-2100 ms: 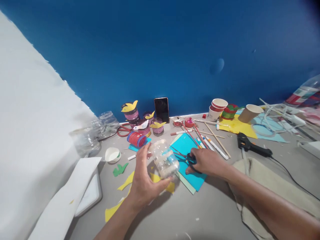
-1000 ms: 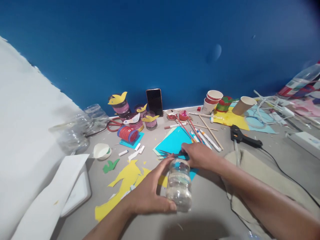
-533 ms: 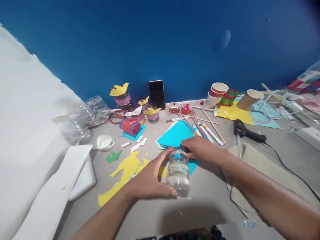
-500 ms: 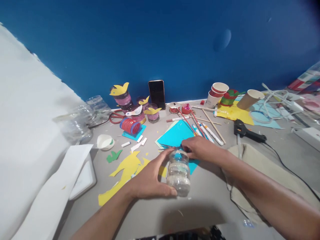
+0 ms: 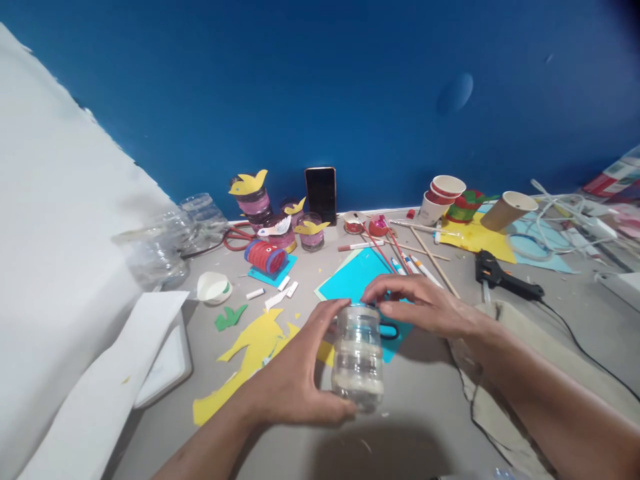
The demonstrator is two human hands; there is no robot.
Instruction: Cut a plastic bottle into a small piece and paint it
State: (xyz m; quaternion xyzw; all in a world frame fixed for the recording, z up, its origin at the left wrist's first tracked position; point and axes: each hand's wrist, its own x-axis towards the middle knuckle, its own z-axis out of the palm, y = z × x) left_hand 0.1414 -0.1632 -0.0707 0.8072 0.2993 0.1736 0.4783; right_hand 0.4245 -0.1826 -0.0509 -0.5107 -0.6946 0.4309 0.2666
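My left hand [image 5: 295, 373] is closed around the side of a clear ribbed plastic bottle piece [image 5: 357, 357], which stands tilted above the table. Over its far end hovers my right hand [image 5: 415, 303], fingers partly spread, the fingertips close to or touching the rim. Below that hand, a dark scissors handle loop [image 5: 390, 331] shows against the blue paper [image 5: 350, 280]; the bottle piece hides the rest of the scissors. Yellow paper scraps [image 5: 255, 340] lie beside my left hand.
A glue gun [image 5: 505, 277] and its cord lie right, by a beige cloth [image 5: 540, 380]. Paintbrushes and markers [image 5: 425, 270] spread behind my right hand. Painted cups with paper birds [image 5: 253, 193] and a phone [image 5: 321, 195] stand along the wall. Clear bottle pieces [image 5: 155, 247] sit left.
My right hand has opened and lifted off the scissors, whose handle now shows on the paper. The bottle piece, still in my left hand, appears slightly nearer me.
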